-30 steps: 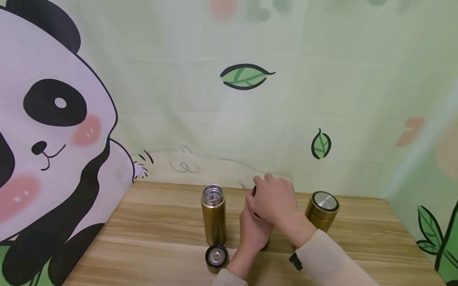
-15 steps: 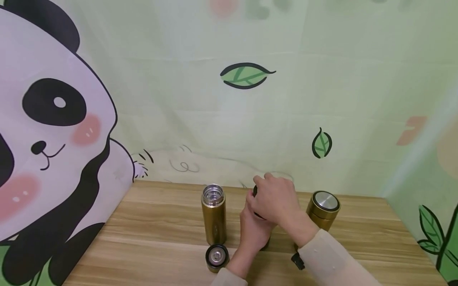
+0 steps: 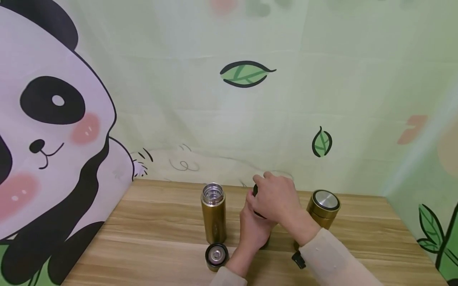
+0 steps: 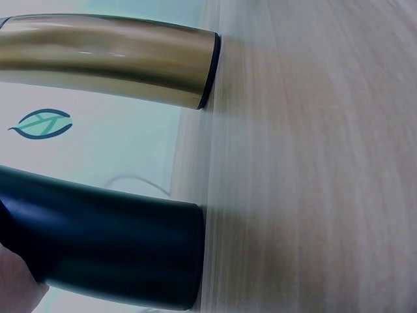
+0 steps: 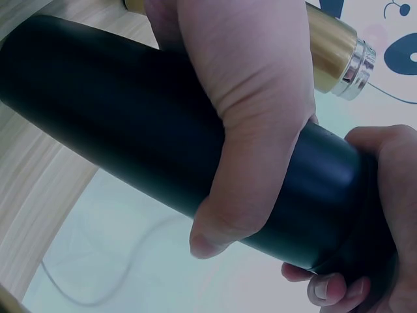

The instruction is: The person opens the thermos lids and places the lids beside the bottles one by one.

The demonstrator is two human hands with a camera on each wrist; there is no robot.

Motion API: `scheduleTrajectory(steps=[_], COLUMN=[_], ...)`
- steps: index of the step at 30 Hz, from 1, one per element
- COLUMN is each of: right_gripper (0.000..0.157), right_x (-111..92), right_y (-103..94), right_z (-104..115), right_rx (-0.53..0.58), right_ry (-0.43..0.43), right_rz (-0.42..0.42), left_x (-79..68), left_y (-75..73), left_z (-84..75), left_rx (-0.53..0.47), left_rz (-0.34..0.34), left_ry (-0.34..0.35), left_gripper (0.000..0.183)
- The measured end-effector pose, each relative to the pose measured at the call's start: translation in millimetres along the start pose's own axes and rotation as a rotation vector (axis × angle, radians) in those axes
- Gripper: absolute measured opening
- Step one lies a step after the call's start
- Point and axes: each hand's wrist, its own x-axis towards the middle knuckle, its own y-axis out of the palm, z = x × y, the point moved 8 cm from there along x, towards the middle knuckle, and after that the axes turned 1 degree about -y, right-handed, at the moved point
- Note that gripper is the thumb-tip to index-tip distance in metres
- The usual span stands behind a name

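A black vacuum flask (image 5: 130,104) stands upright on the table, mostly hidden by the hands in the head view. My left hand (image 3: 252,230) grips its body, the thumb (image 5: 241,195) across the side in the right wrist view. Over its top my right hand (image 3: 277,198) holds the cap end, fingers curled round it. To the left is an uncapped gold flask (image 3: 214,218) with a bare steel mouth. Its likely cap (image 3: 216,256) lies underside up in front of it. Another gold flask (image 3: 323,208), lid on, stands to the right, partly behind my right forearm.
The wooden table (image 3: 157,238) ends at a green cloth backdrop (image 3: 171,99) printed with a panda and leaves. A small black piece (image 3: 298,260) shows beside the right sleeve (image 3: 336,258).
My right wrist has shifted very slightly to the right. Both hands keep their hold on the black flask, and the gold flasks stand where they were.
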Motion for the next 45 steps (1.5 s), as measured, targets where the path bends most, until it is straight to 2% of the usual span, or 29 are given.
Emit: scheduleTrajectory(steps=[7, 15, 26, 34, 45], right_gripper=[0.039, 0.041, 0.029, 0.033, 0.027], right_x=[0.5, 2.0, 2.8, 2.2, 1.0], right_y=[0.7, 0.9, -0.1, -0.4, -3.0], right_z=[-0.6, -0.9, 0.4, 2.8, 4.4], right_rx=[0.016, 0.033, 0.036, 0.029, 0.066], right_ry=[-0.012, -0.038, -0.08, -0.117, -0.201], right_rz=[0.019, 0.039, 0.039, 0.068, 0.067], left_x=[1.3, 1.3, 1.7, 1.3, 1.3], left_y=[1.3, 0.3, 0.2, 0.7, 0.4], left_z=[2.9, -0.4, -0.1, -0.3, 0.9], left_rx=[-0.017, -0.018, -0.007, -0.046, -0.014], left_rz=[0.02, 0.011, 0.026, 0.041, 0.026], left_ry=[-0.029, -0.002, -0.008, -0.013, -0.014], left_gripper=[0.068, 0.067, 0.067, 0.065, 0.068])
